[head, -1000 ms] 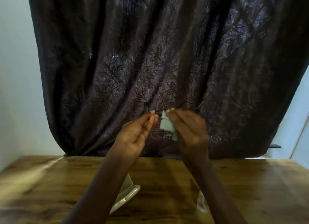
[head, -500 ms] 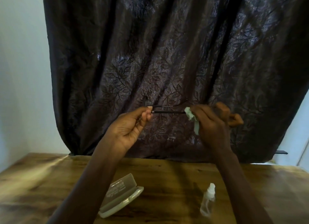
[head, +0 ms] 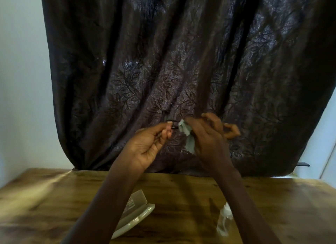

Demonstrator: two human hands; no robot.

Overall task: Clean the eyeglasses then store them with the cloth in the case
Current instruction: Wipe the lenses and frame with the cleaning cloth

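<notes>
Above the open case (head: 134,216): left hand (head: 147,145) pinching eyeglasses (head: 173,127) steady, right hand (head: 209,140) gripping cloth (head: 187,134), best drawn lightly along temple.

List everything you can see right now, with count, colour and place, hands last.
eyeglasses: one, dark frame, held up in front of the curtain between both hands; mostly hidden.
cloth: one, pale green, pinched around the frame and hanging down.
case: one, translucent whitish, open on the table, partly behind the left forearm.
spray bottle: one, clear, on the table by the right forearm.
table: one, brown wood, across the bottom.
curtain: one, dark with a leaf pattern, behind the table.
wall: pale, left and far right.
left hand: fingers on the frame's end.
right hand: holds the cloth on the frame.
</notes>
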